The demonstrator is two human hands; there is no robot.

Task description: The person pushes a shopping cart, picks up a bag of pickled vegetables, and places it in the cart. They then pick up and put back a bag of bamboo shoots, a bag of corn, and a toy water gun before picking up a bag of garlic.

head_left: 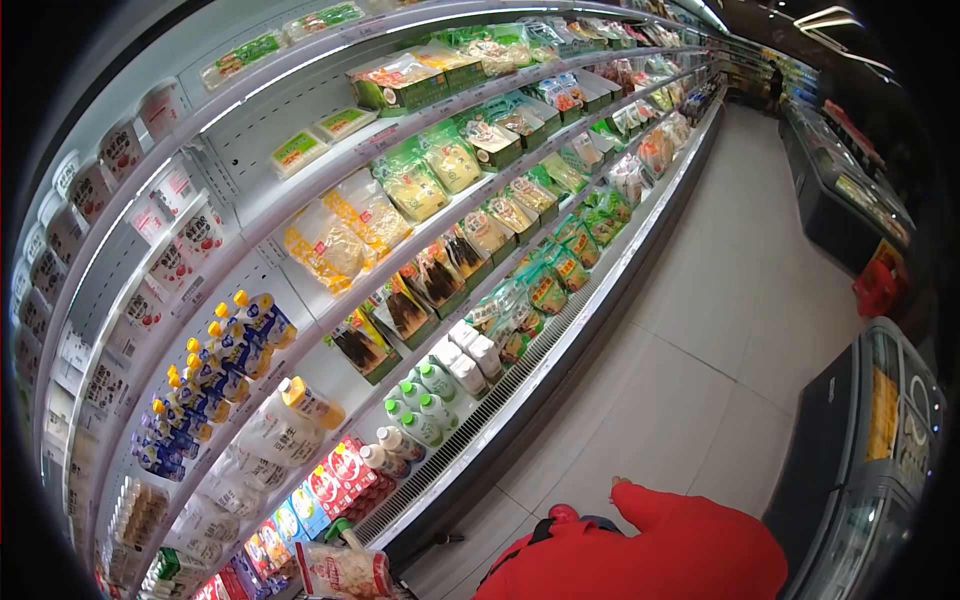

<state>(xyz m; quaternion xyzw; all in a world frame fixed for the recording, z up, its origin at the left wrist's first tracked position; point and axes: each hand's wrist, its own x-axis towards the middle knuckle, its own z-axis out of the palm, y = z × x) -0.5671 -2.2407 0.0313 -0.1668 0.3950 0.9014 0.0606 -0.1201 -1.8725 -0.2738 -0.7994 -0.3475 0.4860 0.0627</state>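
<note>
A red sleeve [700, 540] crosses the lower right, and a small part of my right hand [619, 488] shows at its end, over the floor. Most of its fingers are hidden by the sleeve, so I cannot tell what it holds. My left hand is out of view. At the bottom left, a clear bag with red edging and pale contents [343, 572] lies close to the lowest shelf. Beside its top is a green plastic piece [342, 531]. A small rounded red thing [563, 513] shows just left of the sleeve.
A long chilled shelf unit [480, 205] runs along the left, with yellow-capped bottles [215, 360], green-capped bottles [422, 405] and packaged foods. Grey floor tiles [680, 330] form the aisle. Freezer cases [850, 420] line the right, near a red object [877, 287]. A person [775, 85] stands far off.
</note>
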